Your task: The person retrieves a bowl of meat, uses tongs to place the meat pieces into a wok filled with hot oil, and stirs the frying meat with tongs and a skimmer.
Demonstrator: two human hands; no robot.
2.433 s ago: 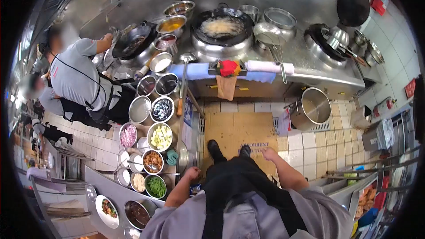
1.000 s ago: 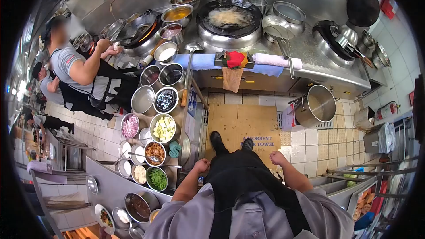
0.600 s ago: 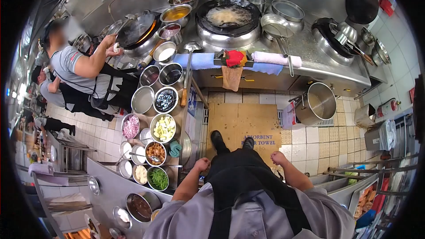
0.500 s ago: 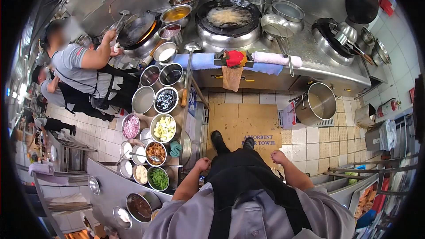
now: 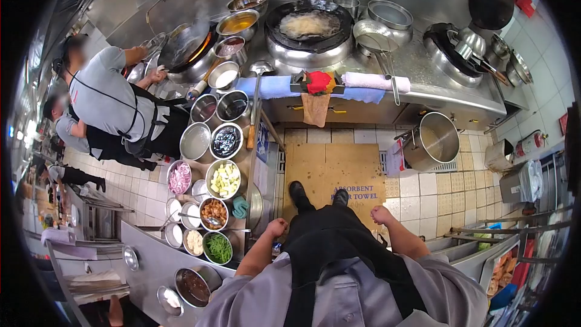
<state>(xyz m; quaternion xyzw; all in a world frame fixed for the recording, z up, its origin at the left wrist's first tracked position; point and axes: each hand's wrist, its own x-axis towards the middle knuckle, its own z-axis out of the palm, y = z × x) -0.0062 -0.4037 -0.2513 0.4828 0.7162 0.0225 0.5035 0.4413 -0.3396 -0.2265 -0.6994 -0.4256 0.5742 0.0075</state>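
Note:
My left hand (image 5: 276, 227) hangs low beside my black apron (image 5: 327, 230), its fingers curled in with nothing showing in them. It is nearest to the bowl of green vegetables (image 5: 218, 248) and the teal cloth (image 5: 240, 207) at the edge of the ingredient counter. On the other side of the apron, my right hand (image 5: 381, 215) hangs with curled fingers, also with nothing visible in it. Ahead on the stove, a wok (image 5: 310, 26) holds pale bubbling oil. A strainer (image 5: 376, 37) rests over a pot to its right.
A co-worker (image 5: 109, 91) stands at the left wok (image 5: 184, 48), with another person (image 5: 69, 127) behind. A large pot (image 5: 433, 141) stands on the floor at the right. Flattened cardboard (image 5: 333, 169) lies underfoot. A ladle (image 5: 257, 97) lies along the counter edge.
The co-worker at the left wok has leaned forward, arms lower and closer to the wok. At the bottom left, another person's arm has come into view. My hands have barely moved.

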